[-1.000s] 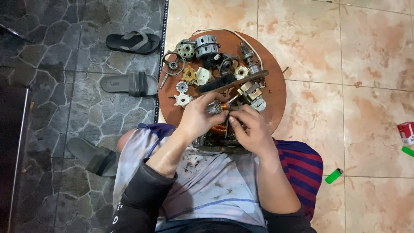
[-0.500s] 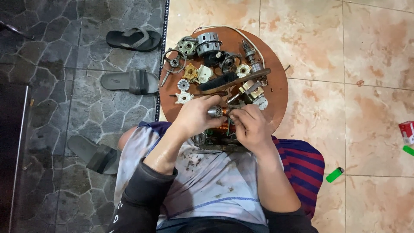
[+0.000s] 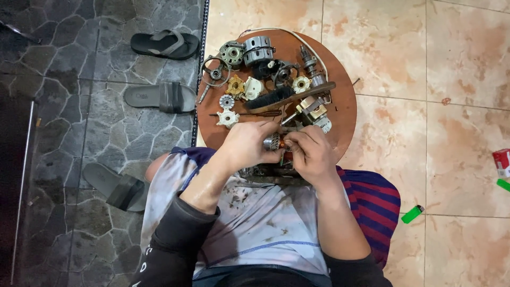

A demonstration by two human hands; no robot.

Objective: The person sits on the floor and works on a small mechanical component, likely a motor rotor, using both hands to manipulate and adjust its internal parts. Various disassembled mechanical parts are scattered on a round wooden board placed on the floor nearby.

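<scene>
Seated on a floor [image 3: 457,64] of beige tiles to the right and dark stone paving [image 3: 79,69] to the left. Across the lap, a pale, stained cloth [image 3: 265,223], with a striped garment [image 3: 372,212] on the right side. Ahead of the knees, a round brown tray [image 3: 342,114] crowded with motor parts: a grey cylindrical housing [image 3: 257,49], a ring-shaped bracket [image 3: 215,72], a brass-coloured piece [image 3: 235,85], a white gear-like part [image 3: 228,118], a black brush [image 3: 276,97] with a wooden handle lying across the middle. On the stone, two sandals, one dark [image 3: 166,43] and one grey [image 3: 160,98], with a third [image 3: 114,186] beside the left knee. On the tiles far right, a green lighter [image 3: 412,213] and a red box [image 3: 501,162] at the frame edge.

Over the near rim of the tray, both hands meeting. Left hand [image 3: 247,146] wrapped around a small armature [image 3: 275,141] with copper windings, fingers curled tight on its left end. Right hand [image 3: 313,154] just beside, fingertips pinched at the armature's right end; whether holding a separate small piece there, cannot tell. Beneath the hands, a dark metal part [image 3: 265,172] resting on the lap, mostly hidden.
</scene>
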